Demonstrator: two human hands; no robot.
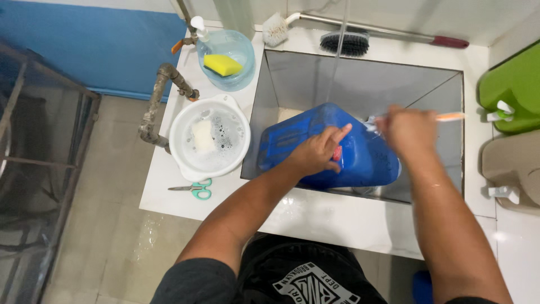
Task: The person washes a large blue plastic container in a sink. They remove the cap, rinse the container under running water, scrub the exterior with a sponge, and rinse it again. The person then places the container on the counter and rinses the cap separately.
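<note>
A blue plastic jerrycan (292, 141) lies on its side in the steel sink (360, 84). My left hand (318, 152) rests on its upper side, fingers spread, with a small red piece under the fingertips. My right hand (409, 130) grips a thin brush with an orange-and-white handle (450, 117) at the can's right end. A thin stream of water (337, 50) falls from above onto the can.
A white basin of soapy water (209, 138) sits left of the sink, with green-handled scissors (197, 189) in front of it. Behind are a clear bowl holding a yellow sponge (223, 65), a white brush (275, 28), a black scrub brush (344, 42). Green and beige containers (512, 84) stand right.
</note>
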